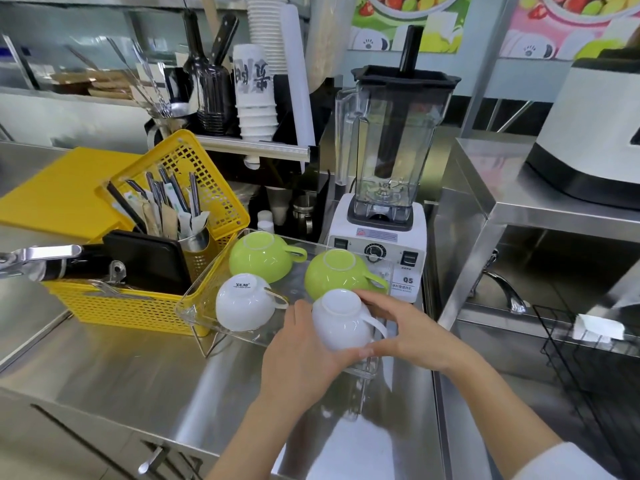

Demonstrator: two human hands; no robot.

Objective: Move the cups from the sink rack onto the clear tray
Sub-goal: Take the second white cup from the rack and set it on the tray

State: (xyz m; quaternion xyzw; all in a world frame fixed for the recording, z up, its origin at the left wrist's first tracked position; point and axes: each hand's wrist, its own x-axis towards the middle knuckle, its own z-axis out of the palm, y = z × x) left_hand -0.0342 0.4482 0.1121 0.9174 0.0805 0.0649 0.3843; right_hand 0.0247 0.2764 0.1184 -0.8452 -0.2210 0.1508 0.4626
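Cupping a white cup (341,322) between them, the left hand (298,358) and the right hand (412,329) meet just below the middle of the head view. Both are curled partly closed around the cup, which is upside down with its handle toward the right; the left palm presses its near-left wall and the right fingers wrap the handle side. It sits at the near right end of the clear tray (197,306), and whether its rim rests on the tray floor cannot be told.

Three more cups stand inverted on the tray: a second white cup (244,303) at the near left, a green cup (259,256) behind it and another green cup (341,273) just behind the held one. The yellow basket (114,306) is just left of the tray, and the black wire rack (585,362) at lower right shows no cups.

This looks like the placing step of the final cup. The next move calls for settling it flat, then loosening both hands without nudging the neighbouring green cup.
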